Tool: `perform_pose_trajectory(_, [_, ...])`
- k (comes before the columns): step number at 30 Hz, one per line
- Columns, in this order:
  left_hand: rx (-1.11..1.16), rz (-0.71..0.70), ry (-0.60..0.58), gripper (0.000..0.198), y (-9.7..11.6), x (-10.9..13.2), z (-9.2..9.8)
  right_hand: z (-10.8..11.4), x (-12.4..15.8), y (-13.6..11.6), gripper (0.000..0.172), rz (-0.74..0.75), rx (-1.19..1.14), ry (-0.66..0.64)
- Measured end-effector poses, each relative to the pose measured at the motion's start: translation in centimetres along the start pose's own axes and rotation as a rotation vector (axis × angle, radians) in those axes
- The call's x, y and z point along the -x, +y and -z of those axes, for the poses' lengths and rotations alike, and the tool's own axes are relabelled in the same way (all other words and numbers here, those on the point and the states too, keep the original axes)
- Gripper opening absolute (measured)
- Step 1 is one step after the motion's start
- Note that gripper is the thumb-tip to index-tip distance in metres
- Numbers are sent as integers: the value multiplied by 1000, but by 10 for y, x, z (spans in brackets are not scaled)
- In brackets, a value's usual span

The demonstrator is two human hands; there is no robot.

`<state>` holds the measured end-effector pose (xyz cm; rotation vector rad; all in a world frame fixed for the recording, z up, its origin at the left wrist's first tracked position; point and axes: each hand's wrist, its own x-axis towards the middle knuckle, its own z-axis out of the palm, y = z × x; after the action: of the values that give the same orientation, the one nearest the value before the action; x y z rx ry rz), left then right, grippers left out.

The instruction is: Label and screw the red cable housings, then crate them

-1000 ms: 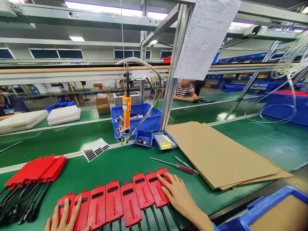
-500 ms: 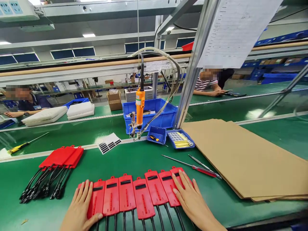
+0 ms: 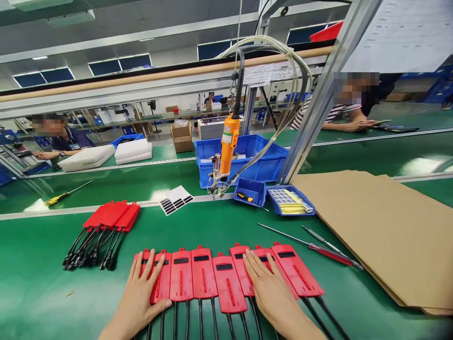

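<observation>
Several flat red plastic housings (image 3: 203, 278) with black cables lie side by side in a row on the green bench mat. My left hand (image 3: 139, 297) rests flat and open on the leftmost housings. My right hand (image 3: 272, 293) lies flat, fingers stretched, across the housings near the right end of the row; one housing (image 3: 297, 269) sits just right of it. An orange electric screwdriver (image 3: 228, 141) hangs on its cable above the bench behind the row.
A stack of more red housings (image 3: 111, 217) lies at left. Red-handled screwdrivers (image 3: 329, 252) and cardboard sheets (image 3: 385, 226) are at right. Blue bins (image 3: 244, 158), small parts trays (image 3: 290, 200) and black label sheets (image 3: 176, 199) sit behind. Other people sit at the far belts.
The view has tilted down and shifted, bringing both hands further into view. My hands have slid along the row; one housing now lies uncovered to the right of my right hand.
</observation>
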<state>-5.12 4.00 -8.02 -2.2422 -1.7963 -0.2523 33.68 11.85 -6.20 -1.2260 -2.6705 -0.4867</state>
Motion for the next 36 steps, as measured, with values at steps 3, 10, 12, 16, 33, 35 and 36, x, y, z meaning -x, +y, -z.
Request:
perform_pose_trajectory(3, [-9,0,0,90,2,-1,1,-3,-12,-8,59,-16,-7,53])
perform_pose_trajectory(10, [-19,5,36,91,6,-3,2,-6,-32,-37,52,27,-4,45])
perform_pose_trajectory(12, [-10,11,39,91,7,-4,1,-4,-31,-47,50,72,-83,45])
perform_pose_trajectory(16, [8,1,53,93,7,-4,1,-3,-32,-70,48,81,-10,39])
perform_pose_trajectory(33, [-8,-45,84,94,11,-6,7,-16,-93,-121,51,186,6,-16])
perform_pose_trajectory(35, [-27,-66,107,97,8,-7,3,-23,-99,-130,48,248,18,14])
perform_pose_trajectory(36, [-51,-80,139,96,7,-8,-1,-28,-101,-132,46,250,21,60])
